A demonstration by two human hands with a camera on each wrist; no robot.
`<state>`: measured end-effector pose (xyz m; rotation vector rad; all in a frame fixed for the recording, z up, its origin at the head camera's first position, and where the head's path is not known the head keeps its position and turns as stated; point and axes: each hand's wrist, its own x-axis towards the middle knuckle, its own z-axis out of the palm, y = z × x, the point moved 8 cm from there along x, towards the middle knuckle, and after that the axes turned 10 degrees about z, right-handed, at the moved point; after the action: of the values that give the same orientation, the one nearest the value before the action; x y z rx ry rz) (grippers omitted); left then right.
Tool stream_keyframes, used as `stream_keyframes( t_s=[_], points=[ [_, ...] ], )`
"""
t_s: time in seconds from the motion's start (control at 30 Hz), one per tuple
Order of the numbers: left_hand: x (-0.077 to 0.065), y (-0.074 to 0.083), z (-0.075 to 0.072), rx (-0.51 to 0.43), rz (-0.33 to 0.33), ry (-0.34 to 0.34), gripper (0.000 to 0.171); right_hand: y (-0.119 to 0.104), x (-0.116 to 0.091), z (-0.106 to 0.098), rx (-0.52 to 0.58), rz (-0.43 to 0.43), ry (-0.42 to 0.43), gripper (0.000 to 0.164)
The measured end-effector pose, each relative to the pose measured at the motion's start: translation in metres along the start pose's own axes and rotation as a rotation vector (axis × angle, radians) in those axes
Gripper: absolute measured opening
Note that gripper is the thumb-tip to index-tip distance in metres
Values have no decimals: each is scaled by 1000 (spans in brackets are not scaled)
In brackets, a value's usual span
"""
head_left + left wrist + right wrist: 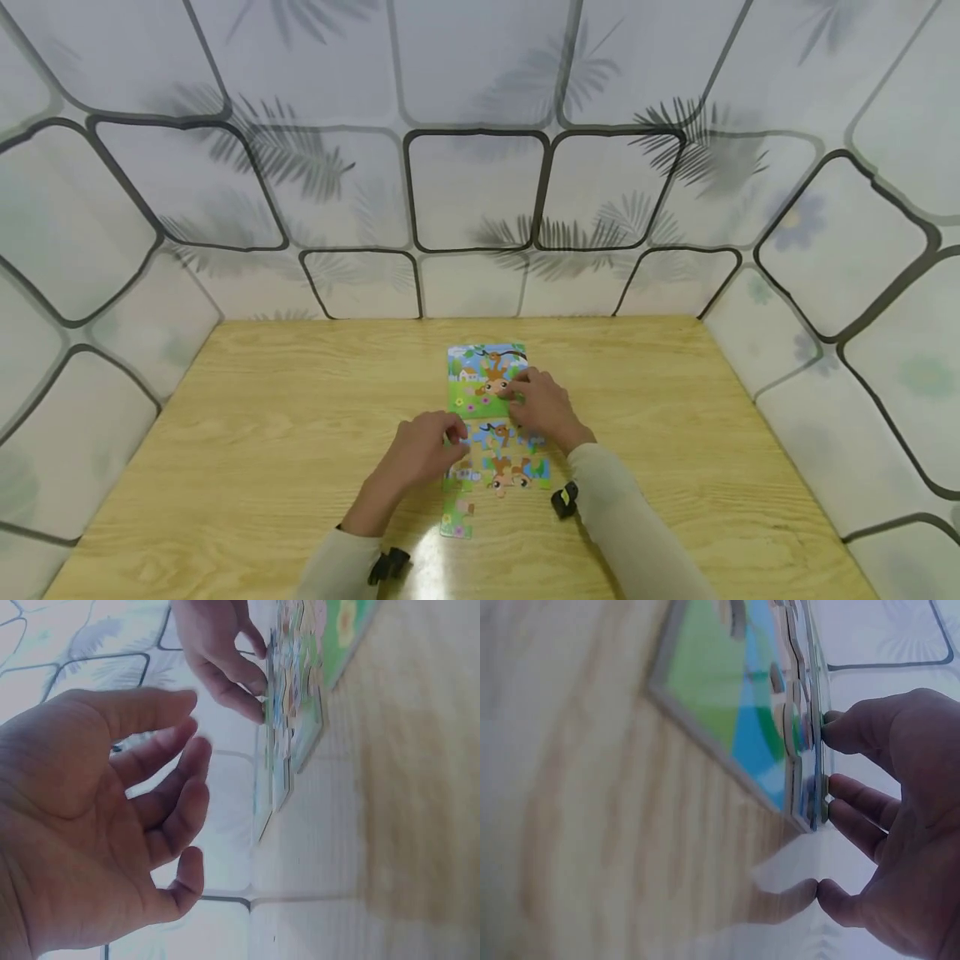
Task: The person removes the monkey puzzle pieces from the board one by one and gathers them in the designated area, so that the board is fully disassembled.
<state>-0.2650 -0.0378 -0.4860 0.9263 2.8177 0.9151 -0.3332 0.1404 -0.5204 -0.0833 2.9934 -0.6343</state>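
A picture card [472, 400] with a monkey scene lies flat on the wooden table. Below it are jigsaw pieces [500, 475] showing the same scene, some joined, with a gap at lower right. My right hand [543, 407] is over the card's right side; in the right wrist view, its thumb and fingertips [838, 786] touch down there, spread apart. Whether a loose piece lies under them is hard to tell. Just left of the pieces, my left hand [426, 448] hovers with loosely bent fingers. The left wrist view shows nothing in that hand [112, 810].
Around the puzzle stretches the light wooden tabletop [300, 400]. Patterned pale walls [480, 192] rise behind and at both sides of the table. Small black devices [564, 500] sit by each wrist.
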Motion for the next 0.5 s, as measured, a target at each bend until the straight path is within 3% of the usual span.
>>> stream_keyframes(
  t_s=[0.13,0.5],
  points=[
    [20,-6,3,24,-51,16,13,-1,-2,0,-12,-25,-15,25],
    [60,-25,14,83,-153,-93,33,0,-3,-3,-34,-33,-2,36]
  ],
)
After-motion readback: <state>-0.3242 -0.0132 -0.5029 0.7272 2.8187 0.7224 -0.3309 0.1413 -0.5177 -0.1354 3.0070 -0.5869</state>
